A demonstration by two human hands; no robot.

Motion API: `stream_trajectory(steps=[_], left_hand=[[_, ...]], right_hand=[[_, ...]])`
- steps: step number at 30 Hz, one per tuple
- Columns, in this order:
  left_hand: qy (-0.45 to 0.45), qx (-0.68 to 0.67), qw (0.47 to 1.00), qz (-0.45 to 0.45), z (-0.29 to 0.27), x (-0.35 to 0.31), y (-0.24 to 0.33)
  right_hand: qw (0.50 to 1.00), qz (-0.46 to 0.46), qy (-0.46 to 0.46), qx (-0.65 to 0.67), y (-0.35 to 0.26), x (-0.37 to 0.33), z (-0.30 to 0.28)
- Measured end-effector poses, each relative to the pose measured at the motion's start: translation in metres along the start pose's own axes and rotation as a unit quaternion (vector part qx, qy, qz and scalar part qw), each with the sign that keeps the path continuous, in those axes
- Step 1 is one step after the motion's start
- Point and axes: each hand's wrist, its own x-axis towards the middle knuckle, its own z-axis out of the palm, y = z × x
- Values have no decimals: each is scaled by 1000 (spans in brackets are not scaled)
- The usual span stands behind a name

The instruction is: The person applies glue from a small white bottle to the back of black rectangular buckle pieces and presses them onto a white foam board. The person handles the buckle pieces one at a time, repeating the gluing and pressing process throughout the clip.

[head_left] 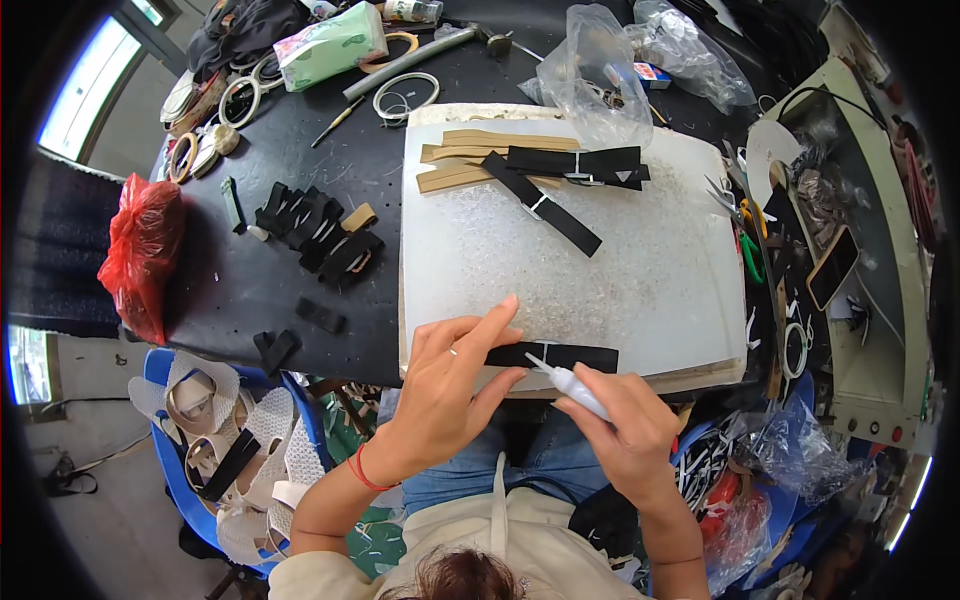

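Note:
A short black strap [585,358] with a slim pale metal buckle bar lies across the near edge of the white cutting board [690,250]. My left hand [450,365] holds its left end, thumb on the near side and fingers on the far side; part of that end is hidden. In my right hand [625,420] is a small white glue bottle [578,390], tilted so that its thin nozzle points at the strap beside the buckle bar. Farther up the board, several black straps with buckles [575,165] rest partly over tan strips [450,178].
Black strap pieces [320,230] are heaped left of the board, near a red plastic bag [142,255]. A hammer [415,62] and tape rolls lie at the back. Scissors [722,197] and a phone [832,268] are on the right. A blue bin [165,445] holds white sandal parts.

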Motion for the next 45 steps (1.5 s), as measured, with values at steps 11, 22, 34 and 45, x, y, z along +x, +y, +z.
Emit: stream_trajectory(steps=[11,22,34,45], left_hand=[[26,18,999,13,6,-3,-1],[91,127,987,-28,0,-40,11],[68,47,996,14,14,-50,29],[182,33,983,6,5,-14,33]], right_hand=[[998,5,-36,-44,-6,-3,-13],[958,233,97,135,13,-33,-17],[984,-13,52,170,18,-12,18],[975,-36,28,219,22,-7,34]])
